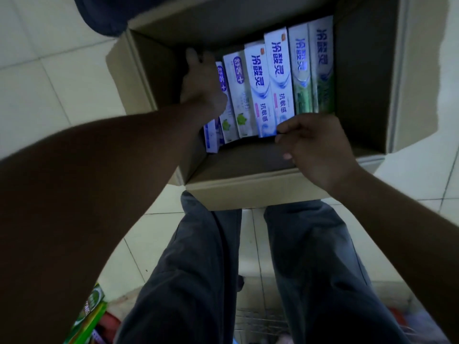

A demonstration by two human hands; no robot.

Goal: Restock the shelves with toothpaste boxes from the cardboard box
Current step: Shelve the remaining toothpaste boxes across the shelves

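Grey trousers [198,269] meet the cardboard box [248,192]'s near edge. Left hand [201,83] reaches along its left wall, grip unclear. Right hand [318,147] pinches a blue-white toothpaste box [279,78]'s near end.

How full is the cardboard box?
Partly full: a row of toothpaste boxes sits low inside the cardboard box, bare inner walls showing above them.

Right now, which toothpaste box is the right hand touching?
The blue box beside the green boxes, not its blue twin; the right hand pinches its near end.
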